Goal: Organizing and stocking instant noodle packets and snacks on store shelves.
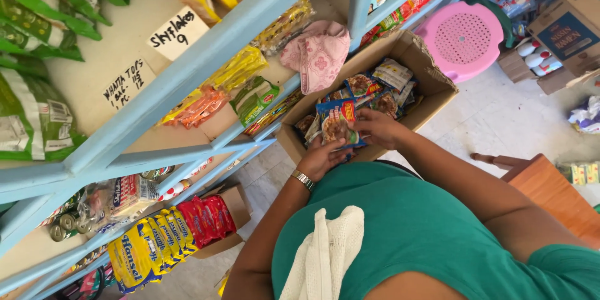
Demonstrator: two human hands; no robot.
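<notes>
While both hands' fingers clamp a blue packet, pink cloth overhangs the cardboard box.

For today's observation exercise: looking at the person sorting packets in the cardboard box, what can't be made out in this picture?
Head view:
- Left hand: fingertips hidden behind the blue packet.
- Cardboard box: near wall and bottom hidden by both hands and the packets.
- Right hand: its grip beneath the packet cannot be seen.
- Pink stool: legs hidden below its seat.
</notes>
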